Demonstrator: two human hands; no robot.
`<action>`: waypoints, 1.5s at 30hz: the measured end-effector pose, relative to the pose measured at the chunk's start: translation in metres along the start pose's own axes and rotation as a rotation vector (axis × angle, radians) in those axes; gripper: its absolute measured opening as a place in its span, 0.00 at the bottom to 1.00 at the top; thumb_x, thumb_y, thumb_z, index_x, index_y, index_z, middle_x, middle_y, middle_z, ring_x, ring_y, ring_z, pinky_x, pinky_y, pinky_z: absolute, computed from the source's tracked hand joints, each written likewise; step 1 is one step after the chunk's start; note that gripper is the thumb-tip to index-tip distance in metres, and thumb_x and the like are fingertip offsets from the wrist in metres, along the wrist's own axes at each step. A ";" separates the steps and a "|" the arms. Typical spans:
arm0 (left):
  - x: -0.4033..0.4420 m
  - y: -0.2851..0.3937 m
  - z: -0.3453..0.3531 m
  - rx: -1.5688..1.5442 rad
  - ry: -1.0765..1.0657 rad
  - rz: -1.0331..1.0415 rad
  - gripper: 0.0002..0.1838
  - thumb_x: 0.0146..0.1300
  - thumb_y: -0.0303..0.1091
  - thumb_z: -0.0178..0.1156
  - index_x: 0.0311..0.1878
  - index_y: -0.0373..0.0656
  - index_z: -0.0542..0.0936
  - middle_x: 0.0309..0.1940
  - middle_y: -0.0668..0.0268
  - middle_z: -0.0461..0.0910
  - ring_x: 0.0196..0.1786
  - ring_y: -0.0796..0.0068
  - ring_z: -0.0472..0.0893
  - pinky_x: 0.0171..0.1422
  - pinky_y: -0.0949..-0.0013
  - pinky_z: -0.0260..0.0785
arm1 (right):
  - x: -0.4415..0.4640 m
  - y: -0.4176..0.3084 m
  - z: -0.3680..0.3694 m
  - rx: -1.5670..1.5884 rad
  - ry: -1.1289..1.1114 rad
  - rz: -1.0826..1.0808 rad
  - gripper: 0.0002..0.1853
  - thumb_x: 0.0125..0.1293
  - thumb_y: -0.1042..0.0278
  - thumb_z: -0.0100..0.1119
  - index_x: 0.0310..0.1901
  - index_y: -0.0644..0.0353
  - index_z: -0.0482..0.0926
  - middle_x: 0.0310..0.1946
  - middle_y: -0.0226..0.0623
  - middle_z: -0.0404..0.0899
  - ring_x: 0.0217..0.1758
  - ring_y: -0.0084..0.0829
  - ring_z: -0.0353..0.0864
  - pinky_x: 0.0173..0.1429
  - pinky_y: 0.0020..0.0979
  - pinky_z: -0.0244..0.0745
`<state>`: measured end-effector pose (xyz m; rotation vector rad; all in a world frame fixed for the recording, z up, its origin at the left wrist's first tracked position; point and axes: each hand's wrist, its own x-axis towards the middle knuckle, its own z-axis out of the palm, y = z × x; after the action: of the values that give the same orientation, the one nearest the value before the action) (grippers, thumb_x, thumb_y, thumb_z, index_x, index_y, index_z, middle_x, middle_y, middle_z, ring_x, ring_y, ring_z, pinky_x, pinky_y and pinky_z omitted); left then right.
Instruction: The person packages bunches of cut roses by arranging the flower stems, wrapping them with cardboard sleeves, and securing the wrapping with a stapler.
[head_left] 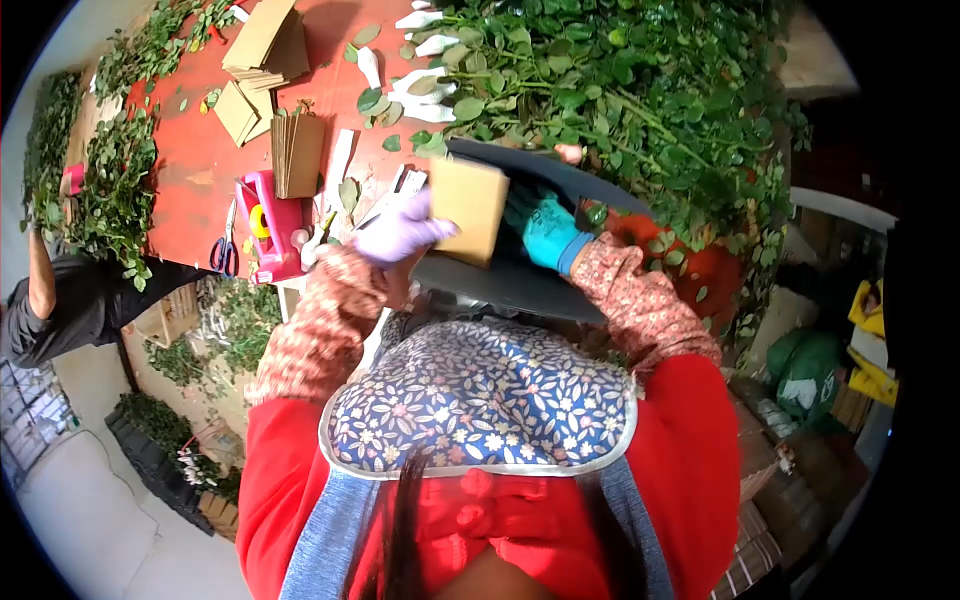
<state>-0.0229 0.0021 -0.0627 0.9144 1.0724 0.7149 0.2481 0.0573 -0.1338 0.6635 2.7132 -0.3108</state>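
Red tabletop [190, 140]; cardboard [472, 208] seemingly lengthwise outward

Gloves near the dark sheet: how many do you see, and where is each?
2: a purple glove on the left hand, at the brown cardboard; a teal glove on the right hand, over the dark sheet. Anything under the sheet would be hidden.

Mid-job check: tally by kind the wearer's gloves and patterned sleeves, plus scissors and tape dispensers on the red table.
Lavender glove and teal glove: 2
Left sleeve and right sleeve, both patterned: 2
Scissors: 1 pair
Pink tape dispenser: 1
Total: 6
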 end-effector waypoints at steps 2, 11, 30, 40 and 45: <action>0.030 -0.026 0.020 -0.215 0.029 -0.337 0.24 0.63 0.34 0.67 0.58 0.34 0.75 0.45 0.66 0.82 0.46 0.77 0.77 0.54 0.72 0.70 | 0.018 0.001 -0.069 -0.041 -0.648 -0.036 0.33 0.58 0.56 0.56 0.65 0.60 0.67 0.68 0.46 0.64 0.73 0.47 0.59 0.75 0.52 0.46; 0.070 -0.069 0.003 0.446 -0.018 -0.333 0.17 0.61 0.38 0.67 0.44 0.34 0.78 0.32 0.64 0.80 0.38 0.74 0.78 0.43 0.66 0.72 | -0.008 0.014 -0.066 0.132 0.092 -0.074 0.23 0.59 0.56 0.59 0.56 0.55 0.75 0.56 0.43 0.73 0.54 0.41 0.75 0.60 0.44 0.67; 0.051 -0.045 0.011 1.687 0.002 0.323 0.31 0.50 0.33 0.62 0.61 0.46 0.72 0.40 0.59 0.81 0.32 0.58 0.82 0.36 0.54 0.72 | -0.071 0.038 -0.247 1.122 -0.163 -0.453 0.20 0.65 0.60 0.62 0.56 0.57 0.79 0.45 0.41 0.85 0.44 0.36 0.85 0.50 0.35 0.78; 0.041 -0.035 0.014 1.507 -0.117 0.002 0.25 0.63 0.37 0.56 0.63 0.42 0.71 0.38 0.55 0.82 0.33 0.51 0.81 0.36 0.53 0.73 | 0.078 0.174 -0.152 0.446 0.073 0.353 0.39 0.60 0.31 0.53 0.62 0.56 0.71 0.57 0.50 0.75 0.58 0.50 0.76 0.62 0.45 0.70; 0.042 -0.024 0.019 1.274 -0.088 -0.098 0.26 0.65 0.41 0.55 0.66 0.44 0.69 0.43 0.50 0.81 0.39 0.46 0.81 0.43 0.51 0.75 | 0.043 0.110 -0.105 0.278 0.146 0.175 0.36 0.65 0.34 0.43 0.65 0.53 0.68 0.67 0.47 0.65 0.70 0.51 0.63 0.70 0.51 0.60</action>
<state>0.0097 0.0213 -0.0980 1.9101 1.4667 -0.2011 0.2375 0.2004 -0.0667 1.0313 2.7482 -0.6249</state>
